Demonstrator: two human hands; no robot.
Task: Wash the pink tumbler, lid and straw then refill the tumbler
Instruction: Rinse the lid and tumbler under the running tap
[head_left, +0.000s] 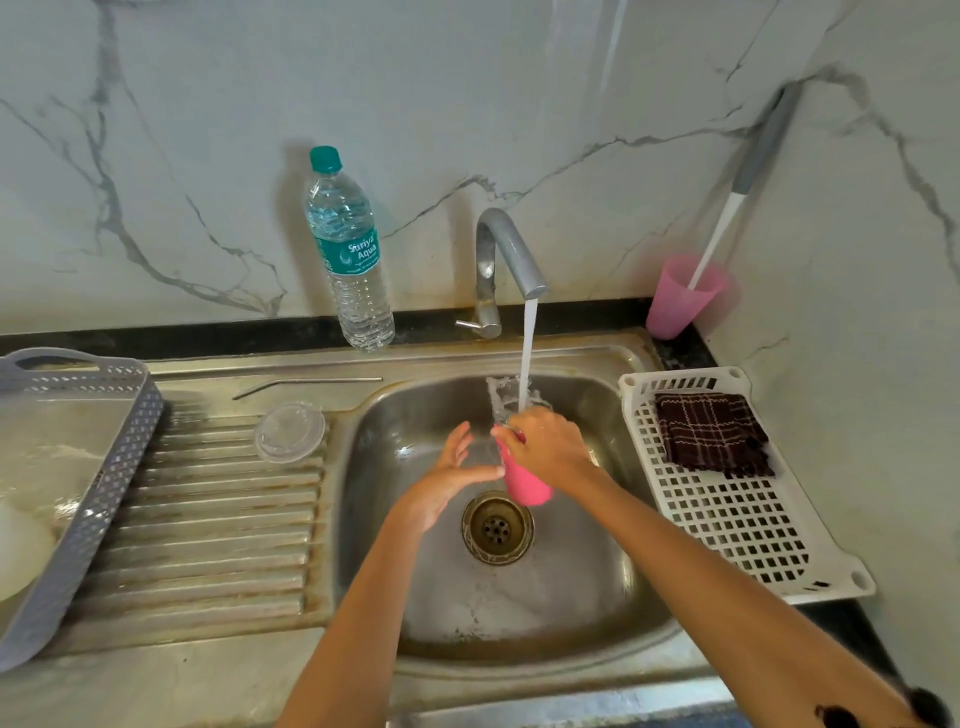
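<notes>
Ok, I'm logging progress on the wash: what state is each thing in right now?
Tap: running.
Pink tumbler: under the stream, lid off.
Right hand: grips the tumbler.
Left hand: open, beside the tumbler.
Lid: off, lying on the drainboard.
Straw: lying behind the lid.
Water bottle: upright, capped.
Cloth: folded, in the white basket.

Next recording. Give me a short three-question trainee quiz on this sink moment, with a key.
1. True or false: the tap is running onto the pink tumbler.
2. Which hand grips the tumbler: A) left, B) right, C) both?
3. Fill in: the clear lid lies on the ___, near the metal straw.
Key: 1 true. 2 B, the right hand. 3 drainboard.
</notes>
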